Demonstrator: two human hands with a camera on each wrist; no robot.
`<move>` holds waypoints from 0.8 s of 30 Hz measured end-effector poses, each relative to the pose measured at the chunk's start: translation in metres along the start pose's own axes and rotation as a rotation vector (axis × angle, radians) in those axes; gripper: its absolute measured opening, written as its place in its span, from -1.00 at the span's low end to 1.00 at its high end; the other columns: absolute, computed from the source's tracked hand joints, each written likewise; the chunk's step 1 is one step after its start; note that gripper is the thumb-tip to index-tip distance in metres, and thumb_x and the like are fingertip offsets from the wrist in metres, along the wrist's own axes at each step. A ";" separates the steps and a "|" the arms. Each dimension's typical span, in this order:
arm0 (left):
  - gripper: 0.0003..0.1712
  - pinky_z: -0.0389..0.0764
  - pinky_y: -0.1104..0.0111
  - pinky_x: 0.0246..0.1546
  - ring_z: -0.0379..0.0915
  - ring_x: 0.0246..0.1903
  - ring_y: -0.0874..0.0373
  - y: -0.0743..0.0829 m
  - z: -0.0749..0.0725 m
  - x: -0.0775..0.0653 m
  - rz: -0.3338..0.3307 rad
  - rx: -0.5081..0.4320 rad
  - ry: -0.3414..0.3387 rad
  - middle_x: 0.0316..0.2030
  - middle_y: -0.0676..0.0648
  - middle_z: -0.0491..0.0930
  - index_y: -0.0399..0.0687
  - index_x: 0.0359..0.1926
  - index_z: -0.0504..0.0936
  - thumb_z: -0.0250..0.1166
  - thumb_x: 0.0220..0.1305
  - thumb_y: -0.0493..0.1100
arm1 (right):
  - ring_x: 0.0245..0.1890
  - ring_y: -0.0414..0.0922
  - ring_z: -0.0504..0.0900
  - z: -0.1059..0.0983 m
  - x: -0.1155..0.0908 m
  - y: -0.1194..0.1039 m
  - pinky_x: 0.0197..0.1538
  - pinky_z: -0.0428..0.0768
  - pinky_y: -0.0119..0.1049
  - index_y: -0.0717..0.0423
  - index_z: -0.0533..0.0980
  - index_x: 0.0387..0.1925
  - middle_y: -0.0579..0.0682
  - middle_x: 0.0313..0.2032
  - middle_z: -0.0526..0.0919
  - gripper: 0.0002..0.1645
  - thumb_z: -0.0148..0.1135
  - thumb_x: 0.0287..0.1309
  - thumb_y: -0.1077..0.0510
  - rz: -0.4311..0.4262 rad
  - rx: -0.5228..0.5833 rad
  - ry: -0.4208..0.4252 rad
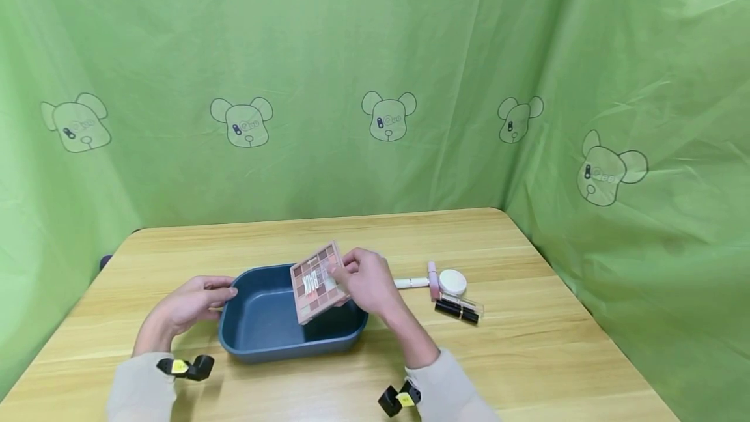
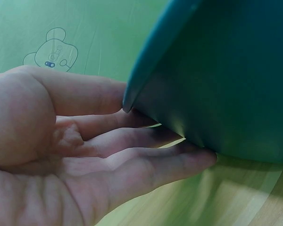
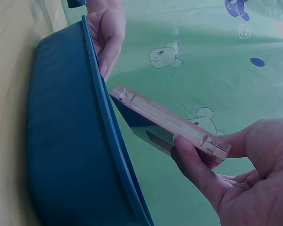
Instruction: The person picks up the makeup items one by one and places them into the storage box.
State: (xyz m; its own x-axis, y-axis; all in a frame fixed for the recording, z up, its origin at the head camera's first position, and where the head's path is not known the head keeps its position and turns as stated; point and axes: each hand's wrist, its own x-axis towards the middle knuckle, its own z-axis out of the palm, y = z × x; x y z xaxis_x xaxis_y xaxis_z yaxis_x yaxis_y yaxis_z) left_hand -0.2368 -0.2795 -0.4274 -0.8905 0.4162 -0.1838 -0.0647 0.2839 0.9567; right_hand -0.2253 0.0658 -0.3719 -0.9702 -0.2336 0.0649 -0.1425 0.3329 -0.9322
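Observation:
A blue, rounded rectangular basin (image 1: 263, 318) stands on the table, its inside bare where it shows. At its left end my left hand (image 1: 190, 308) holds the rim, thumb at the edge; the fingers (image 2: 146, 165) reach the outer wall in the left wrist view. Over the basin's right half, my right hand (image 1: 369, 282) pinches an eyeshadow palette (image 1: 316, 285) by its right edge. The palette is tilted, its clear lid showing rows of pink and brown shades. In the right wrist view, the palette's hinged edge (image 3: 165, 120) faces the camera, close to the basin's rim.
Right of the basin lie a white tube (image 1: 412, 282), a pink tube (image 1: 433, 281), a round white compact (image 1: 452, 282) and black tubes (image 1: 457, 311) with clear parts. A green curtain (image 1: 316, 168) with bear faces hangs behind the wooden table (image 1: 545, 344).

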 end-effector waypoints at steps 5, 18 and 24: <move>-0.34 0.62 -0.01 0.22 0.47 0.25 -0.18 -0.001 -0.001 0.001 -0.001 0.003 -0.001 0.27 -0.53 0.42 -0.69 0.38 0.15 0.06 0.55 -0.18 | -0.55 -0.06 0.74 0.008 0.001 0.000 -0.47 0.77 -0.20 0.38 0.53 -0.09 0.13 -0.39 0.75 -0.72 0.26 0.38 0.18 -0.007 0.036 -0.018; -0.34 0.63 0.00 0.21 0.51 0.20 -0.10 -0.001 -0.001 0.001 -0.003 0.002 0.004 0.24 -0.49 0.47 -0.70 0.36 0.17 0.08 0.53 -0.19 | -0.56 -0.07 0.74 0.026 0.002 -0.005 -0.45 0.78 -0.13 0.34 0.55 -0.10 0.09 -0.39 0.75 -0.73 0.29 0.36 0.16 -0.007 0.056 -0.029; -0.34 0.64 0.00 0.20 0.54 0.16 -0.03 0.000 0.000 0.000 -0.004 0.004 0.007 0.23 -0.45 0.50 -0.70 0.36 0.18 0.09 0.52 -0.19 | -0.57 -0.05 0.75 0.035 0.003 -0.007 -0.43 0.79 -0.10 0.36 0.54 -0.11 0.10 -0.41 0.75 -0.73 0.30 0.34 0.19 -0.004 0.090 -0.034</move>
State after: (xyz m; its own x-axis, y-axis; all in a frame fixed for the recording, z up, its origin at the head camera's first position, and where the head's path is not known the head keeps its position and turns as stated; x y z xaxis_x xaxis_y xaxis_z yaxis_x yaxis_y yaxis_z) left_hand -0.2371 -0.2799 -0.4277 -0.8936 0.4086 -0.1859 -0.0667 0.2887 0.9551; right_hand -0.2203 0.0306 -0.3780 -0.9622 -0.2662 0.0584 -0.1272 0.2490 -0.9601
